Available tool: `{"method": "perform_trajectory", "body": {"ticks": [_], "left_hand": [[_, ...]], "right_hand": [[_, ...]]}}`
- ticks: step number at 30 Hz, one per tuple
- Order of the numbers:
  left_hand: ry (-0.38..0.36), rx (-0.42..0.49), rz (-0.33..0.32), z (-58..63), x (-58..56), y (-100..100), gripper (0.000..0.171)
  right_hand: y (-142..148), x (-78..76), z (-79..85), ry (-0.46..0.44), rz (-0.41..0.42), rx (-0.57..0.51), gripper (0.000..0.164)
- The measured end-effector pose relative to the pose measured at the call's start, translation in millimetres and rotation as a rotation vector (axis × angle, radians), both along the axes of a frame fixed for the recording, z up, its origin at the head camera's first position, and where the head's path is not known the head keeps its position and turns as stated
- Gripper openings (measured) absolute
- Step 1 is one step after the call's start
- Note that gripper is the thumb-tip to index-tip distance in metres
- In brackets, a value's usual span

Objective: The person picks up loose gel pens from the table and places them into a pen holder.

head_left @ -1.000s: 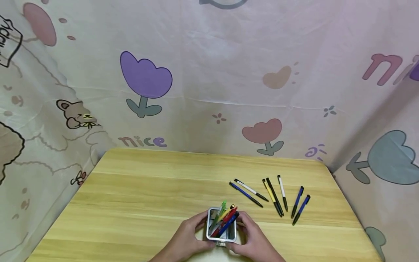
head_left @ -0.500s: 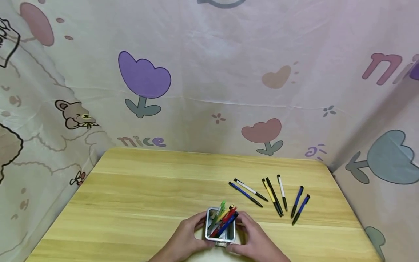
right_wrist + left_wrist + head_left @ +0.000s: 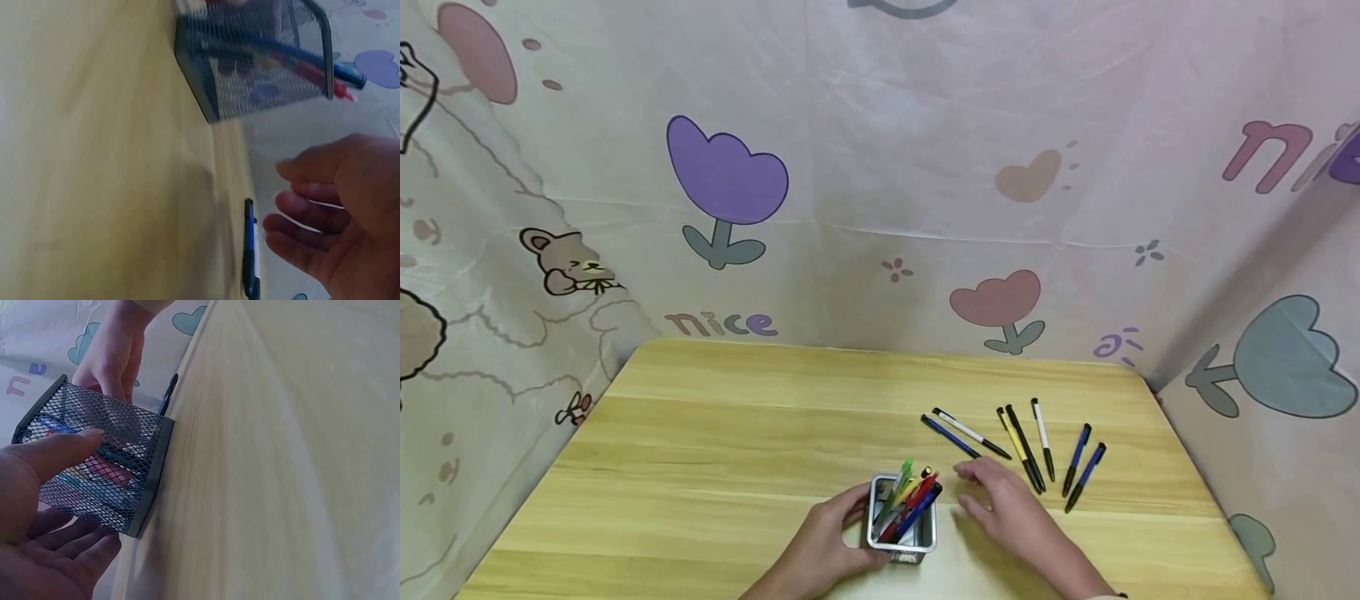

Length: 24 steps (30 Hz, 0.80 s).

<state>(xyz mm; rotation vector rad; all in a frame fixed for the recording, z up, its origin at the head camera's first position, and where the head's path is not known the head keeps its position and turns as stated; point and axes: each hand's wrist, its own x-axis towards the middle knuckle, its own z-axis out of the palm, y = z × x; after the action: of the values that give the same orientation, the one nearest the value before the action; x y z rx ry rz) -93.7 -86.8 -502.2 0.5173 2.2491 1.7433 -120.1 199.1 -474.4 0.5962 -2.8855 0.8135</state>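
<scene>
A square metal mesh pen holder stands near the front of the table, with green, yellow, red and blue pens leaning in it. My left hand grips it from the left; the left wrist view shows the thumb across one mesh wall and the fingers along another side. To its right, apart from the holder, my right hand is over the table with loosely bent fingers and nothing in them. Beyond that hand lies a blue pen, its lower end hidden by the fingers, beside a white pen.
Farther right lie a yellow pen, a black pen, another white pen and two blue pens, one left of the other. A patterned cloth rises behind the wooden table and at both sides.
My right hand has let go of the pen holder and moved right and away from me, toward the loose pens. The left hand still holds the pen holder in place.
</scene>
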Motion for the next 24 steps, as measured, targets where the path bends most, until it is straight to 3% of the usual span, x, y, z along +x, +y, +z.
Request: {"method": "perform_trajectory", "body": {"ticks": [3,6,14,24], "left_hand": [[0.000,-0.006,0.000,0.1,-0.8,-0.3,0.085],[-0.005,-0.012,0.000,0.9,-1.0,-0.5,0.086],[-0.056,-0.044,0.004,2.6,-1.4,-0.1,0.085],[-0.007,-0.009,-0.009,2.4,-1.0,-0.4,0.085]], "right_hand": [[2.4,-8.3,1.3,0.078,-0.056,0.073,0.036],[4.8,-16.9,0.3,0.099,-0.085,0.116,0.035],[5.1,-37.6,-9.9,0.209,-0.064,0.199,0.030],[-3.3,-56.9,-18.8,0.241,-0.045,0.253,0.019]]}}
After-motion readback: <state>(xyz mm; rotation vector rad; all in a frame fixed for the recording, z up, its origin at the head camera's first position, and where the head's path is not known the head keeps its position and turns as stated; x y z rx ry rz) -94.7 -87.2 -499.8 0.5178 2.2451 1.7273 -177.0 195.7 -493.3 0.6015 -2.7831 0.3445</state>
